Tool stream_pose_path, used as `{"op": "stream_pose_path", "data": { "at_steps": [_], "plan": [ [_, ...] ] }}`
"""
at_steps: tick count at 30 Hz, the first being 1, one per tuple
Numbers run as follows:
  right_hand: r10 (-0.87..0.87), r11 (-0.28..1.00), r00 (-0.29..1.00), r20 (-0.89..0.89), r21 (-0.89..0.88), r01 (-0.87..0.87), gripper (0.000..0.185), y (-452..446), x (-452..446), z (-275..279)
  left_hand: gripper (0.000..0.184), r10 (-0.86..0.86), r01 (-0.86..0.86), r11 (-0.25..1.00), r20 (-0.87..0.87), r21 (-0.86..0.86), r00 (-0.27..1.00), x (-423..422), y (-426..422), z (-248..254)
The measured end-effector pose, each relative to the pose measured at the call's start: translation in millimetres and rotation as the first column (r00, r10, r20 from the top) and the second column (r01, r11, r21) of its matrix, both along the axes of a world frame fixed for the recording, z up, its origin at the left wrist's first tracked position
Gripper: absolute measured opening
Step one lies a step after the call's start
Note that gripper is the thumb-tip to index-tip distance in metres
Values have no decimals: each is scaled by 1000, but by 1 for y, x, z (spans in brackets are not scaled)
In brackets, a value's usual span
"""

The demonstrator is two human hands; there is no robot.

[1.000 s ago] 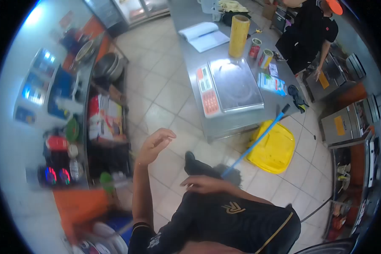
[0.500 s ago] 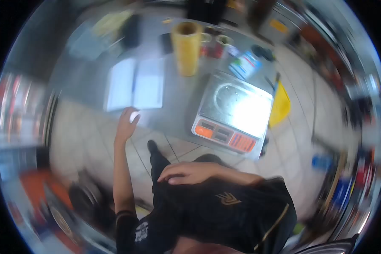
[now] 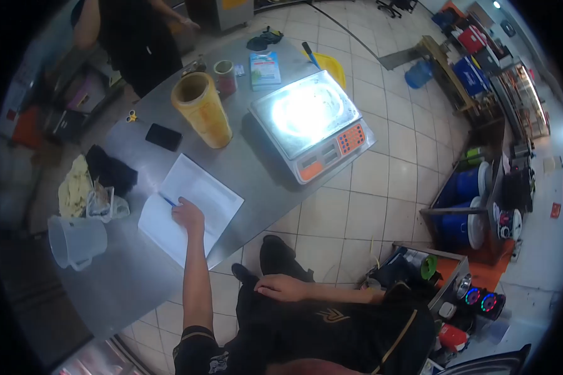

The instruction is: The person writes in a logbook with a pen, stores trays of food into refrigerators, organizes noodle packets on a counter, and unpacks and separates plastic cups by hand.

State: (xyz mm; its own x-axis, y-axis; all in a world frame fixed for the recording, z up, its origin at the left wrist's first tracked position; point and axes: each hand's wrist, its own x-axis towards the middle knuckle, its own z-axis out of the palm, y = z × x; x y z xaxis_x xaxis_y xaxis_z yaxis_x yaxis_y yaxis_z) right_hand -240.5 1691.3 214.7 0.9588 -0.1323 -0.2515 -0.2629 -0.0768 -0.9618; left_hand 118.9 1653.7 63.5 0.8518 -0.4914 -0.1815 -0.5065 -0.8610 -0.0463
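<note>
Blue pen (image 3: 169,201) at left hand (image 3: 188,215), outstretched and curled over notebook (image 3: 211,195), grip impossible to tell

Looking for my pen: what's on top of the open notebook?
Visible on the notebook: the left hand and, against it, a blue pen. Whatever's under that hand is covered from view.
</note>
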Motion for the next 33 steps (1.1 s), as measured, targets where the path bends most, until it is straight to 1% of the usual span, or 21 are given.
{"op": "stream_pose_path", "data": {
  "at_steps": [3,6,7,9,10,12,14,15,16,18,21,22,23,24,26,27,29,30,31,32,33],
  "plan": [
    [-201,979,979,-19,15,201,33,13,-10,-6,50,68,-72,996,-81,-52,994,-2,-10,7],
    [-246,965,968,-39,-100,242,32,10,-22,-17,50,115,-157,973,-229,-171,966,-7,-13,14],
    [-248,963,966,-74,-124,238,30,5,-25,-17,46,59,-112,971,-240,-213,969,-7,-13,12],
    [-254,950,967,-25,-195,245,28,-10,-24,-20,39,-51,-30,955,-261,-296,964,-10,-11,11],
    [-252,943,968,-9,-229,243,28,-19,-25,-23,35,-84,-57,937,-380,-344,921,-19,-12,21],
    [-351,863,930,112,-347,368,35,-38,-12,-33,28,-165,-131,894,-588,-428,792,-35,-8,45],
    [-405,810,896,181,-383,444,45,-69,10,-24,27,-231,-394,791,-825,-468,516,-71,7,70],
    [-414,791,883,221,-392,469,50,-80,21,-19,30,-232,-463,780,-881,-421,412,-94,12,94],
    [-337,811,925,174,-445,379,53,-94,30,-13,34,-234,-527,767,-925,-365,300,-117,15,120],
    [-172,832,983,60,-526,178,59,-106,40,-4,38,-213,-536,768,-929,-350,302,-154,18,161],
    [-114,812,954,279,-528,251,56,-104,49,-18,43,-192,-525,773,-920,-356,342,-163,28,170],
    [-138,816,962,235,-524,245,52,-103,51,-18,44,-187,-518,775,-914,-363,360,-162,32,170],
    [-161,820,969,188,-520,237,48,-104,54,-20,48,-197,-544,762,-926,-351,322,-160,34,170],
    [-182,824,973,142,-518,230,43,-106,57,-20,48,-259,-550,730,-909,-405,326,-160,32,176],
    [-282,770,923,260,-513,380,34,-120,60,-20,48,-377,-556,660,-863,-505,336,-164,25,197],
    [-332,734,888,319,-503,456,29,-131,62,-20,40,-389,-610,607,-860,-509,330,-168,21,209],
    [-442,569,698,564,-426,704,21,-171,63,1,34,-396,-463,637,-777,-616,489,-158,22,200],
    [-526,543,590,613,-291,787,18,-192,61,33,31,-401,-385,651,-727,-654,558,-151,26,190],
    [-605,504,472,641,-152,850,16,-215,60,64,27,-403,-169,716,-599,-678,692,-143,30,175],
    [-614,411,405,678,-163,897,13,-240,62,73,28,-416,-5,732,-453,-681,789,-134,37,154],
    [-665,422,314,678,-5,907,17,-256,56,121,30,-436,159,742,-288,-652,852,-122,45,130]
  ]
}}
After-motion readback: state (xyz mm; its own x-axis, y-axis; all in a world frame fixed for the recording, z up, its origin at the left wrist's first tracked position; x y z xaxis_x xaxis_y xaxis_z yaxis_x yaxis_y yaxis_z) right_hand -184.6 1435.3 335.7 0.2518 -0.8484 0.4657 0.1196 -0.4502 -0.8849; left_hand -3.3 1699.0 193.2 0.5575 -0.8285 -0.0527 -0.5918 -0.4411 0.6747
